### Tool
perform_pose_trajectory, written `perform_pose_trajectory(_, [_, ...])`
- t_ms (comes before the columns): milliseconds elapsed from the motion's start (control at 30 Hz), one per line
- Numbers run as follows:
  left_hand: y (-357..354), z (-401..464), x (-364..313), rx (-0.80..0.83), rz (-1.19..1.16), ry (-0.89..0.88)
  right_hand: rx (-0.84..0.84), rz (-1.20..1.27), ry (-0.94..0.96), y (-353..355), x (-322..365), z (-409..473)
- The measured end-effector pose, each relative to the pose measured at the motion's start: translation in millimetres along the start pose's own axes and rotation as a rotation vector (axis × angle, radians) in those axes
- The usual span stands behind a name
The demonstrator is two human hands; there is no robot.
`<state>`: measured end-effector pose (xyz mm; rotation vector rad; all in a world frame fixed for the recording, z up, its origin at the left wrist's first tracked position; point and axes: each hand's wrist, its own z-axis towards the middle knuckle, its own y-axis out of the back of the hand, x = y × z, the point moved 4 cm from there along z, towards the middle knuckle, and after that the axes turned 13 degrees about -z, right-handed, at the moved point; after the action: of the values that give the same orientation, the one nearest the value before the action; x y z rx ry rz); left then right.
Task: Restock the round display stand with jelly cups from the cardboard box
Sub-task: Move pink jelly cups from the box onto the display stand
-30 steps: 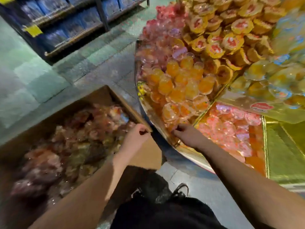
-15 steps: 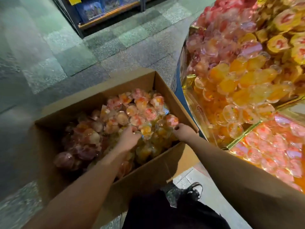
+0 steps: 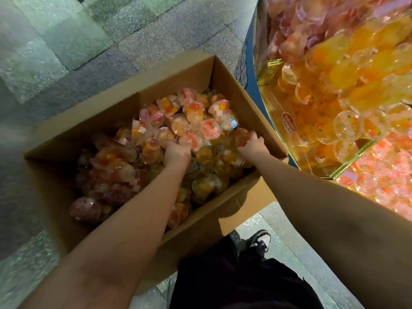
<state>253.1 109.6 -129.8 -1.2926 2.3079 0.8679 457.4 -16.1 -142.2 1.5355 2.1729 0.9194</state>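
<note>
An open cardboard box [image 3: 231, 90] stands on the floor, heaped with clear jelly cups [image 3: 200, 121] in pink, red and orange. Both hands reach into the heap. My left hand [image 3: 177, 152] curls its fingers down round cups near the middle of the box. My right hand [image 3: 253, 143] grips an orange jelly cup by the box's right wall. The round display stand [image 3: 274, 121] rises at the right, with gold dividers between piles of orange cups [image 3: 347, 85] and pink cups [image 3: 383, 175].
Grey and green floor tiles [image 3: 66, 41] spread to the left and behind the box. My black trousers and one black-and-white shoe [image 3: 259, 239] show below the box's near flap. The stand's blue base touches the box's right side.
The view has swung from the stand down to the box. My right hand left the stand's edge and went into the box; both hands now dig among the cups.
</note>
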Motion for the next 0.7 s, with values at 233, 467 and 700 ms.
perform_pose_trajectory(233, [-8.3,9.7,9.2,-0.055,-0.315,0.072,-0.218,-0.245,0.086,-9.4,6.4,16.4])
perform_pose_trajectory(467, [-15.7,8.1,1.8,-0.089,-0.51,0.286,-0.273,-0.369,0.225,-17.4,12.7,24.4])
perform_pose_trajectory(700, [-17.4,14.8,-0.8,-0.078,-0.459,0.267,-0.254,-0.283,0.255,-9.3,9.7,25.4])
